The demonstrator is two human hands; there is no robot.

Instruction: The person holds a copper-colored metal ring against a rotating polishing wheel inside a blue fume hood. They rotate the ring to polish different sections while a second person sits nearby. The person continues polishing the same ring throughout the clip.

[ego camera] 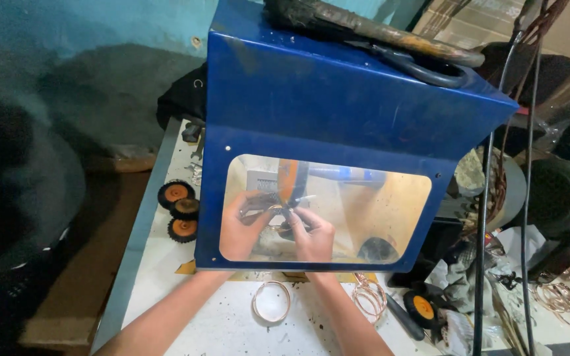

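Copper-coloured wire rings lie nearest the camera on the white worktop point(219, 323), along the lower edge of the frame: a single ring point(271, 301) at lower centre between the two forearms, and a stack of similar rings point(369, 298) just right of the right forearm. A black-handled tool point(404, 318) and a small wheel with an orange hub point(421, 307) lie beside that stack. More copper rings point(561, 298) sit at the lower right edge.

Both forearms run up from the bottom edge and pass under the lower rim of a blue metal hood point(338, 99), which fills the centre of the frame. The hands are seen through its clear window point(390, 204).

Left hand point(242, 227): inside the hood, left of window centre, fingers curled together on a small ring-shaped workpiece point(276, 212). Right hand point(313, 234): just right of it, fingertips pinched on the same workpiece from the other side. The workpiece sits between the two hands, near the lower end of an orange and dark wheel point(291, 181) that stands upright inside the hood. Whether the workpiece touches that wheel cannot be told through the window.

At the left of the hood, three black wheels with orange hubs point(179, 209) lie together on the worktop. On the hood's top, at upper right, rest a worn brush point(377, 26) and a pair of dark scissors point(430, 66). Cables point(529, 132) hang down the right side.
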